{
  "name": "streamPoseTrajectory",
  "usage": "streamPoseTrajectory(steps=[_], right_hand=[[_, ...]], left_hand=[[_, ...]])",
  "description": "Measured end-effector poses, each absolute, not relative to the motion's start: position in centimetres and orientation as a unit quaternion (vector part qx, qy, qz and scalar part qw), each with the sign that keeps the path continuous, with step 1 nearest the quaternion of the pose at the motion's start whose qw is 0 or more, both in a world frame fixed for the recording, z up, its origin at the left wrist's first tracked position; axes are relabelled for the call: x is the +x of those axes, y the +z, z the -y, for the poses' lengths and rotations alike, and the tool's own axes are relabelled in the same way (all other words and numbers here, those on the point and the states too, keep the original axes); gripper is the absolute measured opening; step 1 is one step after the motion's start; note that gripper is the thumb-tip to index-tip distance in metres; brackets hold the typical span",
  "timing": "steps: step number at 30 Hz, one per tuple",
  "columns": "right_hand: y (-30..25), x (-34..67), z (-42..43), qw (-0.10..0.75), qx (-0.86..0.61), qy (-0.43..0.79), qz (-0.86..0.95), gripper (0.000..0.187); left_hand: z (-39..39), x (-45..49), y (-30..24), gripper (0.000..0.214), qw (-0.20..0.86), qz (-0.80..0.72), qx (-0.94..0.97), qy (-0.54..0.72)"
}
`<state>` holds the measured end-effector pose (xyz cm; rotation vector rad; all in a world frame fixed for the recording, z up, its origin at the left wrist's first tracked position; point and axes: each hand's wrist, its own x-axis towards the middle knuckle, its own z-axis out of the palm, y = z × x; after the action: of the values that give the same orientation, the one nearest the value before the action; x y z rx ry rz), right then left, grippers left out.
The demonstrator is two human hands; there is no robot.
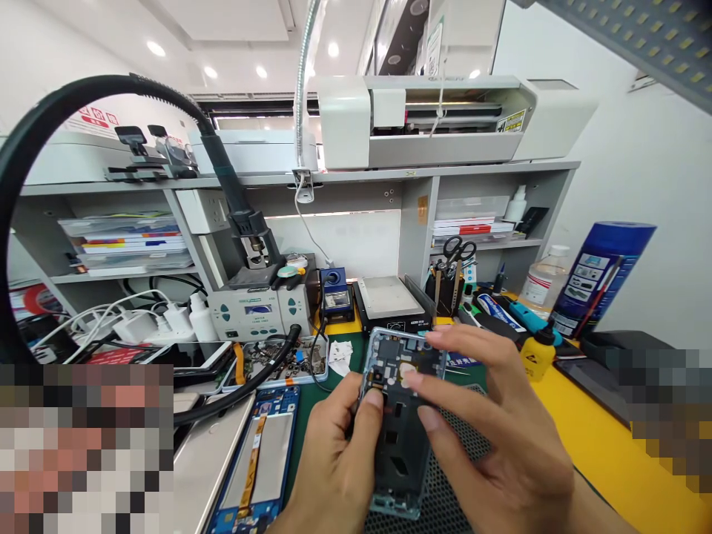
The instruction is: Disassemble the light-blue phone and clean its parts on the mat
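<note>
An opened smartphone (401,423) with its back cover off is held upright, its dark inner plates, a camera module and small parts showing. My left hand (345,445) is closed around its left side, the thumb resting on the inner plate below the camera. Over the right side, my right hand (500,415) has its fingers stretched and apart. One fingertip is at the phone's top right corner, and another lies at a pale round patch on the upper plate. The thumb of that hand is by the phone's right edge.
A blue phone frame (261,460) lies at left, near a tray of small parts (278,361). Behind stand a hot-air station (256,308) and a flat heating plate (392,297). A black hose (250,391) crosses the left side. Bottles and a blue spray can (606,278) stand right.
</note>
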<state>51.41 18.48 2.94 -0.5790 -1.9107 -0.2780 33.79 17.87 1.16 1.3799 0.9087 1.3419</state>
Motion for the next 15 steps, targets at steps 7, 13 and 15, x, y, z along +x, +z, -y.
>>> streamPoseTrajectory(steps=[7, 13, 15], right_hand=[[2.7, 51.0, -19.2, 0.523, -0.420, 0.254, 0.697, 0.038], [3.7, 50.2, -19.1, 0.391, -0.323, 0.584, 0.634, 0.036], [3.9, 50.1, -19.1, 0.397, -0.313, 0.610, 0.611, 0.037]], left_hand=[[-18.8, 33.8, 1.1, 0.022, 0.577, -0.378, 0.427, 0.585], [-18.9, 33.6, 1.0, 0.022, 0.604, -0.371, 0.403, 0.579], [-18.7, 33.6, 1.4, 0.020, 0.613, -0.356, 0.410, 0.574]])
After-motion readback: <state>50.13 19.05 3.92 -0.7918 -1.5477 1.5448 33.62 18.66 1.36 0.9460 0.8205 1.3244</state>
